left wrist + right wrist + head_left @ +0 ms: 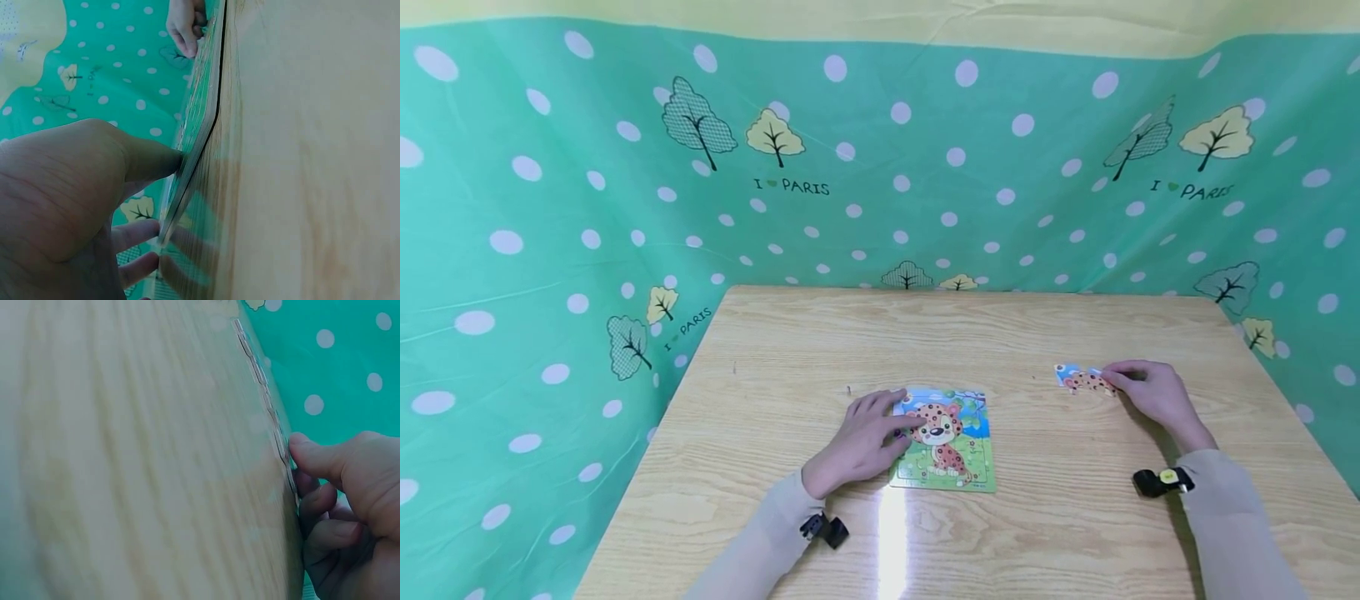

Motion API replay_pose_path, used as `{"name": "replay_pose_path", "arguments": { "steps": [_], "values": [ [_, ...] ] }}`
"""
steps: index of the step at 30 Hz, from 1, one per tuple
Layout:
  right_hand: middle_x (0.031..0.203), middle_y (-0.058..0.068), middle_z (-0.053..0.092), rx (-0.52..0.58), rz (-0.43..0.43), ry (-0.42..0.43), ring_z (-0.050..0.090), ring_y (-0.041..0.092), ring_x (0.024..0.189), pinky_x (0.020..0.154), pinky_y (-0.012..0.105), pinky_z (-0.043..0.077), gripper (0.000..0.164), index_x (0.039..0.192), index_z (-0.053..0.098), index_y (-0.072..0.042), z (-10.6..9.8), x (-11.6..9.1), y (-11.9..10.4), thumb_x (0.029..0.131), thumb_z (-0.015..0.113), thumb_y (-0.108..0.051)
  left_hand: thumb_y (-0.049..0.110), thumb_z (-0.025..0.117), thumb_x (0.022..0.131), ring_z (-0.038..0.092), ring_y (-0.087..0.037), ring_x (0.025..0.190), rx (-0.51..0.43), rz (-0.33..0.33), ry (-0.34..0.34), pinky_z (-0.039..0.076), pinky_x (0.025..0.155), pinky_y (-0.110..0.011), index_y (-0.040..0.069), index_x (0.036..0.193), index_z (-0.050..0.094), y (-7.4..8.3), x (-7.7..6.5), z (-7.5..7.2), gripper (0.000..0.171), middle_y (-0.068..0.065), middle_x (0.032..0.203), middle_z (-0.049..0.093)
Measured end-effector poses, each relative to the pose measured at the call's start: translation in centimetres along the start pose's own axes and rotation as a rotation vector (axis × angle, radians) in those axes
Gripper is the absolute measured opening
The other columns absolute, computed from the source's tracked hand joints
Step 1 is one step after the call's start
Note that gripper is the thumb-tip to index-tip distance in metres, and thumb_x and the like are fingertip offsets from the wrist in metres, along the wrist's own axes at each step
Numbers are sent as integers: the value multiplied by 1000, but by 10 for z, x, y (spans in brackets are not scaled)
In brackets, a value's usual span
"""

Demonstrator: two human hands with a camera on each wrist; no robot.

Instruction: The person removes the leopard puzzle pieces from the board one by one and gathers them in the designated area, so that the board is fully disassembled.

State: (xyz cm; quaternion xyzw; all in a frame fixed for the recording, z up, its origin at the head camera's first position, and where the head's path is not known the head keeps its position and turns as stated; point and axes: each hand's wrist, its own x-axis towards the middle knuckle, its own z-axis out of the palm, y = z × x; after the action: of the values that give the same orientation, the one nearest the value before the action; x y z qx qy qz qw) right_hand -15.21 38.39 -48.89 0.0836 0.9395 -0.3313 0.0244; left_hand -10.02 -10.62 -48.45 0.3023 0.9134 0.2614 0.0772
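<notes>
A square jigsaw puzzle [951,458] with a cartoon leopard on grass lies flat at the middle of the table. Over its left side rests my left hand [863,437], fingers spread and fairly straight. The left wrist view has the thumb on top of the board's edge [211,119], with other fingers by its corner. Farther right is a small group of joined puzzle pieces [1081,381], spotted and blue. My right hand [1156,398] pinches their right end; in the right wrist view the thumb lies over the thin strip of pieces [265,394], the other fingers curled beside it.
The wooden table [775,350] carries the puzzle and the loose pieces. A green dotted cloth [925,200] with printed trees hangs behind and along both sides of it. Bright glare [892,542] shows on the tabletop below the puzzle. Each wrist wears a black strapped camera.
</notes>
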Motion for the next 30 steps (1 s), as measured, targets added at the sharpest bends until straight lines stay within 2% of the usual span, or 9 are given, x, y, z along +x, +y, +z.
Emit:
{"name": "replay_pose_path", "arguments": {
  "steps": [8,15,17,19,21,22,25,28,30],
  "values": [
    [140,37,61,27,8,18,48,58,137,109,74,39,55,134,67,6,-1,-5,-1,111,54,-42,30,58,108,31,-42,159,5,-11,-8,20,128,-70,26,145,68,1,1,1,38,-14,172,38],
    [139,35,64,81,-18,40,52,56,135,108,71,42,56,133,68,5,3,-8,-13,110,57,-45,29,59,108,32,-43,158,5,-9,0,22,127,-70,26,144,68,0,1,0,38,-14,171,38],
    [136,33,66,88,-33,48,56,52,133,103,61,48,56,133,69,3,4,-10,-16,109,58,-46,29,59,108,32,-43,158,2,-6,0,22,127,-71,25,144,68,0,1,0,38,-15,171,38],
    [134,30,69,91,-54,59,62,43,126,97,43,53,54,132,71,1,6,-11,-19,108,60,-46,29,59,108,32,-43,158,2,-5,0,21,127,-70,25,144,68,0,0,0,38,-15,171,38],
    [131,27,72,90,-73,67,66,25,114,87,27,50,53,130,73,-1,8,-13,-21,107,62,-47,29,59,108,32,-43,158,2,-5,1,21,127,-70,25,144,68,0,0,0,38,-14,171,38],
    [130,27,73,89,-80,68,65,22,113,83,22,47,51,129,73,-1,9,-14,-23,107,62,-46,29,59,108,32,-43,158,2,-6,0,21,127,-70,26,144,68,0,0,0,38,-14,171,38],
    [128,26,74,93,-97,62,64,19,112,79,16,45,49,128,74,-1,12,-15,-28,107,63,-44,29,59,108,32,-43,158,1,-8,1,22,127,-70,26,144,68,0,0,0,38,-14,172,38],
    [127,25,74,91,-106,56,64,25,115,78,15,45,47,127,75,-1,17,-16,-31,107,63,-42,29,58,108,31,-44,158,-2,-8,-2,22,127,-70,26,144,68,0,0,0,38,-14,172,38],
    [125,24,75,96,-122,54,64,13,108,77,13,46,45,125,76,-2,20,-16,-31,107,65,-41,29,58,108,31,-44,158,-3,-6,-2,22,127,-70,25,144,68,0,0,0,38,-15,171,38]
  ]
}}
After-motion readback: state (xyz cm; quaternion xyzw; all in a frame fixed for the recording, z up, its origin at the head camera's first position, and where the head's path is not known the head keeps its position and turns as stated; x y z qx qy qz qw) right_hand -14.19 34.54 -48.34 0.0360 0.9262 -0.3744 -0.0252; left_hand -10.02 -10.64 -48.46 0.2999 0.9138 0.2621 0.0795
